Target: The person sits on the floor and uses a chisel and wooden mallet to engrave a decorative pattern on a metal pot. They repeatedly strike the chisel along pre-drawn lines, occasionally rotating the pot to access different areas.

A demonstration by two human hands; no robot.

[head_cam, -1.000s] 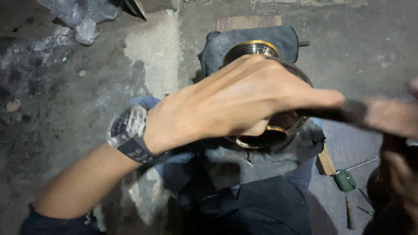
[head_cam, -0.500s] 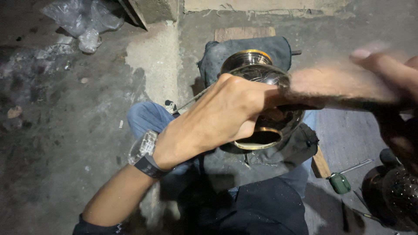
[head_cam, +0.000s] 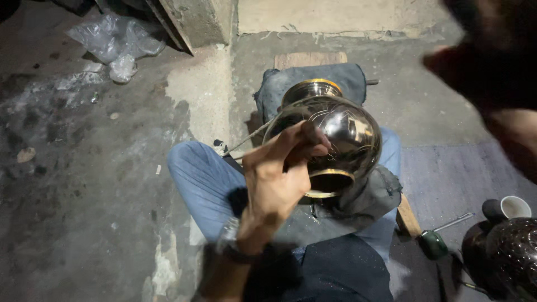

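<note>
A shiny round metal pot (head_cam: 347, 134) with gold rims lies on its side on a dark cloth (head_cam: 313, 84) across my lap. My left hand (head_cam: 277, 182), with a wristwatch on the wrist, pinches a thin metal tool (head_cam: 249, 137). Its fingertips rest on the pot's near left side, where fine lines are scratched into the metal. My right hand (head_cam: 517, 137) is raised at the upper right, close to the camera and heavily blurred. Whether it holds anything is unclear.
I sit cross-legged in blue jeans (head_cam: 201, 179) on a rough concrete floor. A crumpled plastic bag (head_cam: 112, 39) and a concrete block (head_cam: 196, 22) lie at the back left. A green-handled screwdriver (head_cam: 433, 243), a white cup (head_cam: 514, 207) and a dark patterned pot (head_cam: 514, 257) sit at the lower right.
My left hand has drawn back from over the pot to its near side, uncovering the pot. My right hand has swung up and away to the upper right.
</note>
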